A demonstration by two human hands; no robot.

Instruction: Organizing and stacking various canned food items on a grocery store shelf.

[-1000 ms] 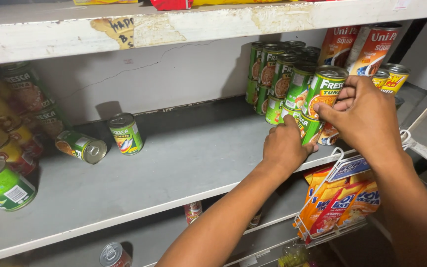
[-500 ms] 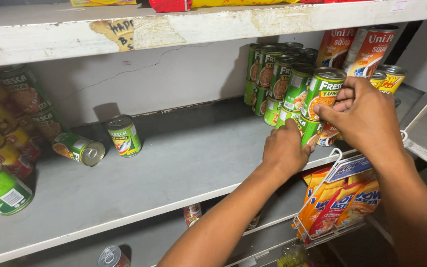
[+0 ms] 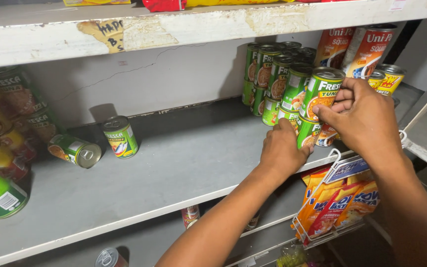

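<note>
Up front, the right hand (image 3: 362,116) grips the top green can (image 3: 320,94) of a stack; just below, the left hand (image 3: 283,148) wraps the lower green can (image 3: 306,132). Far to their left, an upright can (image 3: 120,136) stands on the shelf (image 3: 184,158).

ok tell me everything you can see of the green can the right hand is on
The green can is a round tin with a silvery ridged lid and a green paper label showing an orange dish of food. It stands upright on top of another green can at the front of the stacked cans on the grey shelf. The right hand has its fingertips on the can's right side; the left hand rests on the lower can.
</note>
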